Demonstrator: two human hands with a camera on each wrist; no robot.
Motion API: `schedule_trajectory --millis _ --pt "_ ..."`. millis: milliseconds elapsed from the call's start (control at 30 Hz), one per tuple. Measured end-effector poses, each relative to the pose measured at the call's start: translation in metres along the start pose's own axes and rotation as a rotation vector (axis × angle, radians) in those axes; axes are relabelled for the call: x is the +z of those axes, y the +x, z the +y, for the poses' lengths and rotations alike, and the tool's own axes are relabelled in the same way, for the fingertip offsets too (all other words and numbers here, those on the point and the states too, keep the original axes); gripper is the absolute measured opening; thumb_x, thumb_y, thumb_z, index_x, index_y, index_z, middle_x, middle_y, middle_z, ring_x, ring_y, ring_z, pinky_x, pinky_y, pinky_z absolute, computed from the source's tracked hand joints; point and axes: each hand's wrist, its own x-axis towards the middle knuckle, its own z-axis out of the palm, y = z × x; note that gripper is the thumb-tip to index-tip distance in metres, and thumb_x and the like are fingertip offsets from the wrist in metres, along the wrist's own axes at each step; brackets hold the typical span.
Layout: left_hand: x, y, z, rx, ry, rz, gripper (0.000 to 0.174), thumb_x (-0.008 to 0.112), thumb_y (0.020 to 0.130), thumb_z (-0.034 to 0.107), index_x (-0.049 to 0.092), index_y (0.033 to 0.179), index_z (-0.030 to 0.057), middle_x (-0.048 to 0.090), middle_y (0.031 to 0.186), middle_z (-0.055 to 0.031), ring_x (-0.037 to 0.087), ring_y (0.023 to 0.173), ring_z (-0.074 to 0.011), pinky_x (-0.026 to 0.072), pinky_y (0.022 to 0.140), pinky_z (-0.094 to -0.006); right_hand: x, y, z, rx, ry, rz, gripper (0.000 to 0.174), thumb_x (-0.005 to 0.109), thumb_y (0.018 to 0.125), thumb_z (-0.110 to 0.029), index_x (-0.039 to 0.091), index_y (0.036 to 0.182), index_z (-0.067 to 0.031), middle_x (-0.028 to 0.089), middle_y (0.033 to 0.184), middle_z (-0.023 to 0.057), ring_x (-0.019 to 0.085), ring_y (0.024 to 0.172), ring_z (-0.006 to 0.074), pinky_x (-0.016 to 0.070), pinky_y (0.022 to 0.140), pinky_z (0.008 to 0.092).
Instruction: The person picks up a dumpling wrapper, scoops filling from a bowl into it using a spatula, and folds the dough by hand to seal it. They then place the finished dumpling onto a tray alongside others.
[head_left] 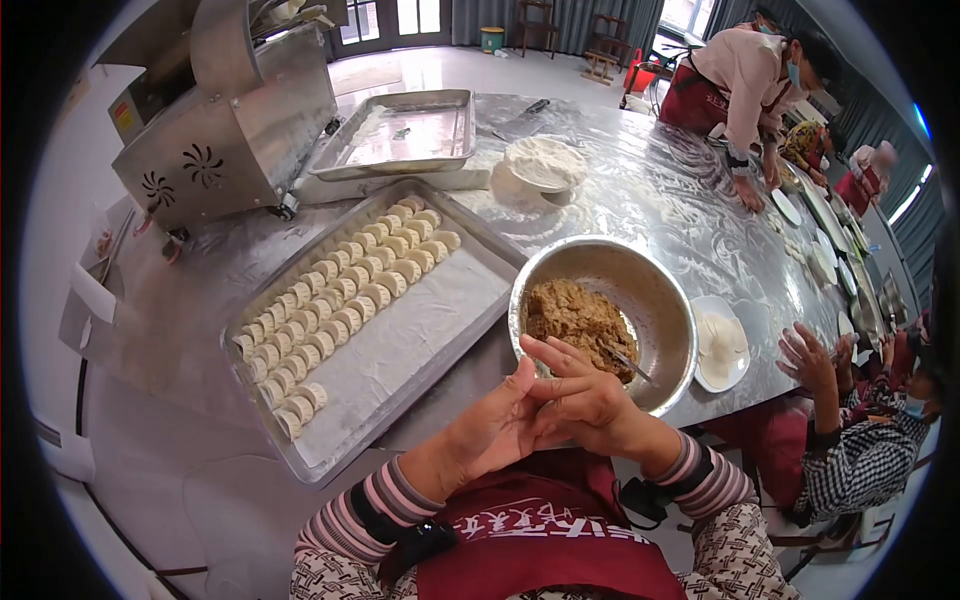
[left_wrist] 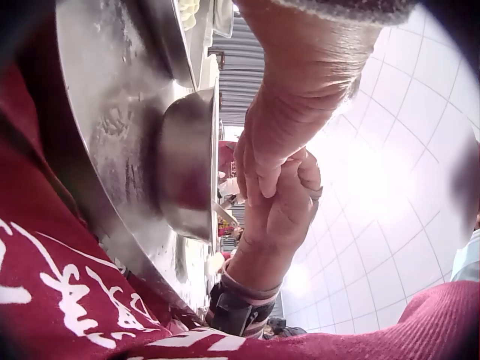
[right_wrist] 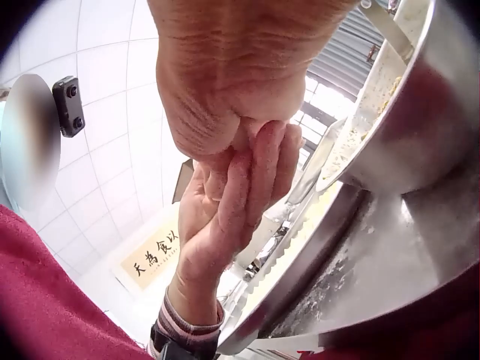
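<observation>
My left hand (head_left: 490, 425) and right hand (head_left: 590, 405) are brought together in front of the apron, by the near rim of a steel bowl (head_left: 672, 315). Their fingers overlap, the left thumb pointing up beside the right fingers. I cannot tell whether something small lies between them; the palms are hidden. Both wrist views show the left hand (right_wrist: 232, 202) and right hand (left_wrist: 281, 214) pressed against each other. Brown minced filling (head_left: 575, 320) fills part of the bowl, with a metal utensil (head_left: 630, 365) stuck in it. Left of the hands, a tray (head_left: 420, 345) holds rows of crimped dumplings (head_left: 345, 285).
A white plate of round dough wrappers (head_left: 720, 345) sits right of the bowl. Behind are a bowl of flour (head_left: 545, 163), a second tray (head_left: 420, 145) and a steel machine (head_left: 225, 130). Other people work along the table's right side, one with raised hands (head_left: 808, 360).
</observation>
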Motion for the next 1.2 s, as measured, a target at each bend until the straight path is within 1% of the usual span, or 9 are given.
schedule_trajectory --millis 200,500,600,700,767,900,967,1067,1200 --pt "-0.01 -0.002 0.002 -0.008 0.08 -0.044 0.079 0.035 0.095 0.06 0.034 0.138 -0.0069 0.042 0.138 -0.0183 0.045 0.127 -0.0264 0.0381 0.106 -0.0377 0.011 -0.006 0.014 0.061 0.163 0.083 0.016 0.076 0.07 -0.008 0.07 0.085 -0.0105 0.054 0.137 0.0065 0.023 0.143 0.0359 0.0181 0.112 0.0531" --pt "-0.006 -0.001 -0.004 0.025 0.064 -0.002 0.078 0.034 0.095 0.06 0.032 0.14 -0.0032 0.046 0.135 -0.0168 0.045 0.128 -0.0256 0.04 0.105 -0.039 0.013 -0.005 0.011 -0.03 -0.057 0.064 0.032 0.075 0.073 -0.015 0.073 0.104 -0.0104 0.057 0.132 0.0135 0.028 0.14 0.0394 0.0216 0.112 0.0505" --pt "-0.007 -0.004 -0.004 0.073 0.085 0.081 0.08 0.031 0.095 0.062 0.036 0.138 -0.0049 0.048 0.133 -0.0148 0.048 0.124 -0.0234 0.0402 0.104 -0.0379 0.015 -0.008 0.012 0.083 0.307 0.195 0.032 0.075 0.075 -0.016 0.072 0.106 -0.008 0.056 0.134 0.0128 0.028 0.14 0.0382 0.0233 0.112 0.0508" --pt "-0.013 -0.005 -0.005 0.044 0.068 -0.016 0.08 0.027 0.095 0.063 0.041 0.134 -0.0056 0.051 0.13 -0.0124 0.051 0.117 -0.02 0.0406 0.101 -0.0348 0.015 -0.014 0.017 0.101 0.394 0.284 0.037 0.075 0.076 -0.016 0.07 0.111 -0.0053 0.056 0.133 0.0129 0.029 0.14 0.0376 0.0255 0.111 0.0502" --pt "-0.017 -0.004 -0.01 0.082 0.117 0.013 0.081 0.023 0.096 0.063 0.045 0.131 -0.0057 0.052 0.127 -0.0111 0.051 0.112 -0.017 0.04 0.099 -0.0323 0.016 -0.014 0.02 0.031 0.282 0.265 0.036 0.072 0.077 -0.004 0.07 0.113 -0.0094 0.057 0.133 0.0112 0.031 0.139 0.0388 0.0287 0.11 0.0485" --pt "-0.012 -0.006 -0.014 0.104 0.112 0.038 0.077 0.022 0.097 0.061 0.045 0.132 -0.0046 0.053 0.125 -0.0103 0.05 0.114 -0.0162 0.0402 0.099 -0.033 0.024 -0.012 0.025 0.004 0.269 0.294 0.032 0.071 0.076 -0.002 0.072 0.107 -0.0096 0.058 0.131 0.0108 0.032 0.139 0.0378 0.029 0.11 0.0486" --pt "-0.017 -0.004 -0.019 0.153 0.055 0.045 0.062 0.028 0.101 0.051 0.041 0.135 0.0016 0.052 0.127 -0.0087 0.051 0.117 -0.0157 0.0433 0.098 -0.0325 0.029 -0.014 0.032 -0.043 0.157 0.299 0.03 0.073 0.074 -0.001 0.073 0.103 -0.0095 0.058 0.132 0.0105 0.033 0.138 0.037 0.0296 0.11 0.0469" --pt "-0.007 -0.004 -0.021 0.224 0.052 0.123 0.059 0.028 0.101 0.049 0.043 0.133 0.0011 0.052 0.126 -0.0079 0.051 0.117 -0.0156 0.043 0.099 -0.0328 0.033 -0.013 0.024 -0.023 -0.029 0.32 0.032 0.074 0.073 -0.001 0.072 0.104 -0.0085 0.058 0.131 0.0111 0.032 0.139 0.0369 0.0295 0.111 0.0455" --pt "-0.033 -0.003 -0.032 0.279 -0.017 0.002 0.058 0.028 0.102 0.048 0.044 0.132 0.0006 0.053 0.124 -0.007 0.051 0.116 -0.0151 0.0419 0.1 -0.0328 0.038 -0.007 0.015 0.096 0.161 0.461 0.034 0.074 0.073 -0.001 0.072 0.106 -0.0079 0.058 0.13 0.0119 0.031 0.139 0.0366 0.0294 0.111 0.0442"
